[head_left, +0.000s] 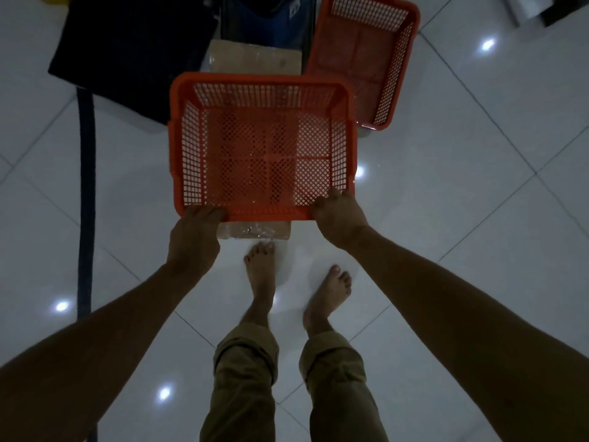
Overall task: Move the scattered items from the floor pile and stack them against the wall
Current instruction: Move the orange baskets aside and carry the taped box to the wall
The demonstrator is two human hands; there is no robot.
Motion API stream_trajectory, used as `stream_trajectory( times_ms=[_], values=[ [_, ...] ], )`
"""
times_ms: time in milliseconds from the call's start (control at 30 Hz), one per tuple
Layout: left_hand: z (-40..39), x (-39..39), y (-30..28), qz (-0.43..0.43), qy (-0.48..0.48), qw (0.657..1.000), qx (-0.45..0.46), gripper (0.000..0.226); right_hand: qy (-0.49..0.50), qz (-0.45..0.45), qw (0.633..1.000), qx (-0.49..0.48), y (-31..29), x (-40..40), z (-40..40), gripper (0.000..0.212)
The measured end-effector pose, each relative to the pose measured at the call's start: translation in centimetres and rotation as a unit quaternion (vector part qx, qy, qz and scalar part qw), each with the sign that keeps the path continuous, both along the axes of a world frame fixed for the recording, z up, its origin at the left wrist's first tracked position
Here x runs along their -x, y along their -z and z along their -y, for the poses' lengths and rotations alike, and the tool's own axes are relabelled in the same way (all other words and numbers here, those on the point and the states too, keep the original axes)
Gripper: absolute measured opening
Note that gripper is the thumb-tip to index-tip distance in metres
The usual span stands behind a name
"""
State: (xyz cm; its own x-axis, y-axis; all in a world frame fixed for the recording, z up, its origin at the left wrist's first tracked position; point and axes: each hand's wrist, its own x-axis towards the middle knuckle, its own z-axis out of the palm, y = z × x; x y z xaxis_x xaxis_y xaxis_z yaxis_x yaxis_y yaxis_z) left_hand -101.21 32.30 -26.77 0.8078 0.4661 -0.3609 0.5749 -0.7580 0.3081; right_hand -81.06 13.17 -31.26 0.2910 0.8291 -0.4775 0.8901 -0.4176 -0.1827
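I hold an empty orange mesh basket (261, 148) in the air above the floor. My left hand (194, 234) grips the near rim at its left corner. At the right corner of that same rim, my right hand (338, 218) grips with fingers curled over the edge. A second orange mesh basket (363, 59), also empty, lies on the floor at the upper right. A tape-wrapped cardboard box (255, 59) lies on the floor under the held basket, mostly hidden by it; its near end shows below the rim.
A large dark bag or cloth (127, 49) lies at the upper left, with a dark strap (86, 199) running down the left over the white floor tiles. My bare feet (261, 269) stand just behind the box. A pale object sits at the top right corner.
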Motion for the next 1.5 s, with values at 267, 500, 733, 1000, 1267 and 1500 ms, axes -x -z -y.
stream_trajectory(
  times_ms=[267, 500, 733, 1000, 1267, 1500],
  values=[
    [3.7, -1.4, -1.3, 0.077, -0.093, 0.990, -0.069, 0.027, -0.014, 0.042, 0.995, -0.091, -3.3, 0.3, 3.7, 0.033],
    [5.1, -6.2, -1.2, 0.023, -0.049, 0.998, -0.019, 0.050, 0.083, 0.053, 0.993, -0.059, -3.6, 1.3, 6.5, 0.025],
    [8.5, -7.7, 2.0, -0.065, -0.001, 0.997, 0.039, 0.085, 0.194, 0.031, 0.980, -0.002, -1.2, 4.3, 9.5, 0.017],
    [9.3, -9.2, 4.0, -0.078, 0.053, 0.994, 0.058, 0.093, 0.265, 0.012, 0.964, 0.015, -0.4, 6.3, 10.1, 0.020],
    [10.0, -12.0, 5.2, -0.231, 0.150, 0.961, 0.023, 0.087, 0.322, -0.049, 0.939, 0.112, 1.2, 4.2, 9.8, 0.019],
    [11.6, -12.7, 9.7, -0.242, 0.111, 0.961, 0.069, 0.077, 0.355, -0.086, 0.921, 0.136, 7.7, 4.5, 8.2, 0.017]
  ],
)
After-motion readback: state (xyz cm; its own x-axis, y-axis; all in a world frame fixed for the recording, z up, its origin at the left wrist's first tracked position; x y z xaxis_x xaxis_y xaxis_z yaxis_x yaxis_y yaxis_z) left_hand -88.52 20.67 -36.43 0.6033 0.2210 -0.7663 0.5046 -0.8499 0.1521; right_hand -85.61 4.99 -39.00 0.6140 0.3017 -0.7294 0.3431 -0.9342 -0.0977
